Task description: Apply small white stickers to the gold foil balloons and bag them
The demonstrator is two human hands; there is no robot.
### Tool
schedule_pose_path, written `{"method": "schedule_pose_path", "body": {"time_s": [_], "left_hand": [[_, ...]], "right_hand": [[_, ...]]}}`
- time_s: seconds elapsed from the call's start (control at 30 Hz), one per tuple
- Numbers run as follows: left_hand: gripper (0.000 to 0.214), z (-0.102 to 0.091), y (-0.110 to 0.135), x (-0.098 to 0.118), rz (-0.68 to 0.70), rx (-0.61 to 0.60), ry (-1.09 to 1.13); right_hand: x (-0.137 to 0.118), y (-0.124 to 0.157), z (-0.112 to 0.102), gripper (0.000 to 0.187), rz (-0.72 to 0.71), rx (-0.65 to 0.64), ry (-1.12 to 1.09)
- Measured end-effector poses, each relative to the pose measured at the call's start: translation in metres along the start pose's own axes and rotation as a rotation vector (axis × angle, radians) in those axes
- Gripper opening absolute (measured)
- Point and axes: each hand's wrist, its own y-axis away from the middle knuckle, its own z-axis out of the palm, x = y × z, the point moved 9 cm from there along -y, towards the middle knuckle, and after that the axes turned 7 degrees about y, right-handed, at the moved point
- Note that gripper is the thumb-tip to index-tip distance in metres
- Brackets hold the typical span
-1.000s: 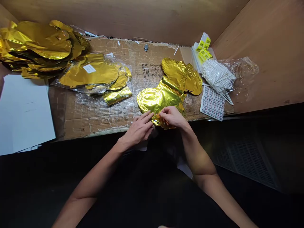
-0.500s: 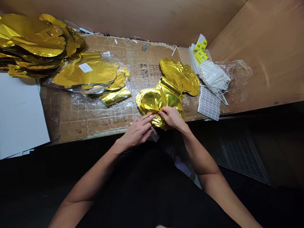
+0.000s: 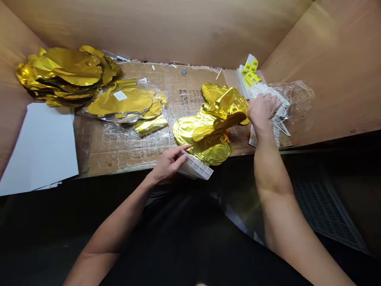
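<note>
My left hand (image 3: 169,165) is closed on a sheet of small printed stickers (image 3: 196,166), its thumb on top, at the table's front edge. Beside it lies a stack of gold foil balloons (image 3: 214,151), flat and shiny. A top gold foil balloon (image 3: 222,113) is folded back over the stack, its loose part bent up. My right hand (image 3: 264,109) has left the foil and reaches onto a pile of thin white plastic sticks (image 3: 279,104). Its fingers bend down among the sticks, and the fingertips are hidden, so whether they grip one cannot be seen.
A heap of gold foil balloons (image 3: 65,75) lies at the back left, near a clear bag of folded gold balloons (image 3: 125,99). White sheets (image 3: 44,147) lie at left. Yellow labels (image 3: 250,71) and another sticker sheet (image 3: 253,137) are at right. Wooden panels (image 3: 327,87) enclose the table.
My right hand has let go of the gold foil and moved right to the white sticks. The top balloon is folded back. My left hand has drawn back and now holds the sticker sheet.
</note>
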Motion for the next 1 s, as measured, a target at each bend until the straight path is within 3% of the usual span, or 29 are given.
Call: {"method": "schedule_pose_path", "body": {"time_s": [0.03, 0.1, 0.2, 0.3, 0.43, 0.57, 0.8, 1.0], "left_hand": [[0.033, -0.006, 0.001, -0.003, -0.047, 0.051, 0.084], [0.039, -0.012, 0.004, -0.004, -0.091, 0.113, 0.195], [0.038, -0.012, 0.006, -0.002, -0.103, 0.157, 0.257], [0.035, -0.009, 0.006, -0.004, -0.12, 0.173, 0.283], [0.032, -0.005, 0.006, -0.004, -0.118, 0.151, 0.285], [0.029, 0.0, 0.006, 0.001, -0.12, 0.13, 0.267], [0.023, -0.003, 0.005, 0.008, -0.083, 0.247, 0.138], [0.022, -0.002, 0.006, 0.009, -0.09, 0.283, 0.156]], "right_hand": [[-0.007, 0.007, -0.003, 0.039, -0.009, 0.036, -0.009], [-0.033, 0.036, 0.013, 0.036, -0.059, -0.002, -0.024], [-0.087, 0.102, 0.076, 0.029, -0.222, -0.34, -0.084], [-0.113, 0.149, 0.109, 0.027, -0.235, -0.439, -0.008], [-0.115, 0.165, 0.104, 0.031, -0.171, -0.342, 0.095], [-0.122, 0.17, 0.1, 0.021, -0.219, -0.34, -0.056], [-0.123, 0.172, 0.103, 0.016, -0.194, -0.339, -0.228], [-0.12, 0.172, 0.105, 0.014, -0.196, -0.271, -0.297]]}}
